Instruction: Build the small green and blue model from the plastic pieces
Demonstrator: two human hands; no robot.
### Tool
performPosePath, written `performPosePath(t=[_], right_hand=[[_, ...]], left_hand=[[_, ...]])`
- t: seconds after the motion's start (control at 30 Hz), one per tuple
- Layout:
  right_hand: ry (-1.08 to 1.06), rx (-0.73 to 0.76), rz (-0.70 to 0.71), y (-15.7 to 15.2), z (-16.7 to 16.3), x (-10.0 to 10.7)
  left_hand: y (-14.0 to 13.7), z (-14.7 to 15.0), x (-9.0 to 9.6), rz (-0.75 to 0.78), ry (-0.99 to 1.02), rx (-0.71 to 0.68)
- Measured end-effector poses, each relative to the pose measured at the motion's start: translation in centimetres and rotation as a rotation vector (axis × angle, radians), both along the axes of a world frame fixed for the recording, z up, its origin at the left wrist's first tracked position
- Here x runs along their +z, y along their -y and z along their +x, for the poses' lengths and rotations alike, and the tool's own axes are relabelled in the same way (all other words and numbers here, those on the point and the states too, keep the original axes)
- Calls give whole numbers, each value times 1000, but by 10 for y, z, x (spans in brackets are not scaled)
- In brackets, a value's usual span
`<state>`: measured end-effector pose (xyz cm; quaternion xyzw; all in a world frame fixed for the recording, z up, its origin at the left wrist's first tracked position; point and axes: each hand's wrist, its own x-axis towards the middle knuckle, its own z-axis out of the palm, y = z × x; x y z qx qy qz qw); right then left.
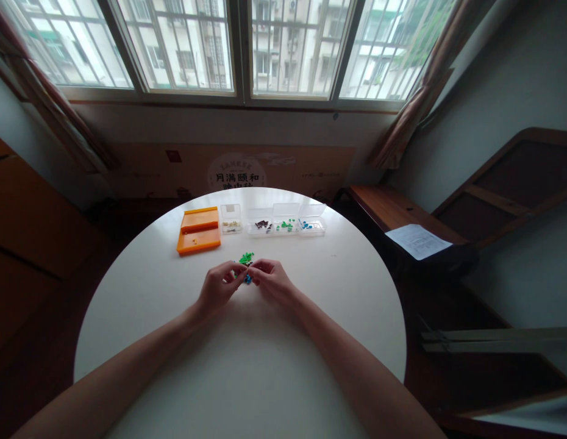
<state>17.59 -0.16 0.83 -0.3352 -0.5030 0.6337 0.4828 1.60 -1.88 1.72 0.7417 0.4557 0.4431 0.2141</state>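
Note:
My left hand (218, 281) and my right hand (272, 278) meet over the white round table (265, 353), fingertips pinched together almost touching. Whatever they hold between them is too small and too covered by the fingers to name. Just beyond the fingertips lie small bright green pieces (246, 258). A few blue pieces (248, 279) show in the gap between the hands, along with some dark bits. Both hands are closed, with thumb and index finger pressed together.
Across the table's far side stand an orange tray (200, 239) with a few tiny yellow bits, a clear box (231, 227) of cream pieces, and clear boxes with dark brown pieces (264, 225), green pieces (286, 225) and blue pieces (305, 225). Right of the table, papers (418, 241) lie on a wooden chair.

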Motion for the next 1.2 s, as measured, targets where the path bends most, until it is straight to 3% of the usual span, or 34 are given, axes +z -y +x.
performPosePath(t=[1.2], right_hand=[[3,4,-9,0,-1,0]], left_hand=[[0,0,-1,-2,-5,-5]])
